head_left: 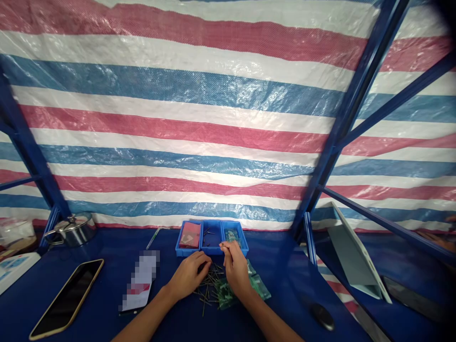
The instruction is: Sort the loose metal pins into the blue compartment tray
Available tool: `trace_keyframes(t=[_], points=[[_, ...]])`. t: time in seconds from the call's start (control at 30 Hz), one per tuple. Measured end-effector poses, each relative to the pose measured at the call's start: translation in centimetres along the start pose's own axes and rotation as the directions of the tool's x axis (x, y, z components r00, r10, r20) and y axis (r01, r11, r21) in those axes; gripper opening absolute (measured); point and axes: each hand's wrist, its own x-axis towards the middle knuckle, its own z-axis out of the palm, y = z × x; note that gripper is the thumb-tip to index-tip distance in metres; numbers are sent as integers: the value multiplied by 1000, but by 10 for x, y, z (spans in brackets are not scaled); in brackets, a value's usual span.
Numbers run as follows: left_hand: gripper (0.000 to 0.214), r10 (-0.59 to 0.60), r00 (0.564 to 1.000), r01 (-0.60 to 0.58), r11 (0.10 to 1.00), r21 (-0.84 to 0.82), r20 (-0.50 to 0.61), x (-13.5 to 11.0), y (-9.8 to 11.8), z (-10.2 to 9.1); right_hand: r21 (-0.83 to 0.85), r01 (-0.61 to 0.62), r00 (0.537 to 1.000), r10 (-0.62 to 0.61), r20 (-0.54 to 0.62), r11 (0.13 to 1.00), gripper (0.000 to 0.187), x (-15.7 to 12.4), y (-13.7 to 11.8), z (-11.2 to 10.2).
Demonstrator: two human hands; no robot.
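My left hand (188,274) rests on the blue table with its fingers curled over a scatter of thin metal pins (210,289). Whether a pin is between the fingers is hidden. My right hand (234,267) is raised just in front of the blue parts tray (212,239), its fingertips pinched on a small thin part I cannot make out. Small green bagged boards (260,287) lie under and beside my right wrist. The tray has three compartments: a reddish pack on the left, loose pins in the middle, a green piece on the right.
A phone (67,297) lies face up at the left. A blurred card (140,281) sits beside it. A steel pot with lid (73,230) stands at the back left. A white panel (352,259) leans at the right, with a dark mouse (322,316) in front. A striped tarp hangs behind.
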Motion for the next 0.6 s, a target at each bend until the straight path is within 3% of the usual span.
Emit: trace_keyframes(t=[0.3, 0.6], points=[[25, -16, 1000, 16, 999, -28, -6, 0, -2, 0, 19, -29, 996, 31, -84, 999, 26, 1, -3, 0], [25, -30, 1000, 30, 999, -31, 1, 0, 1, -1, -34, -48, 996, 45, -77, 998, 25, 2, -6, -4]])
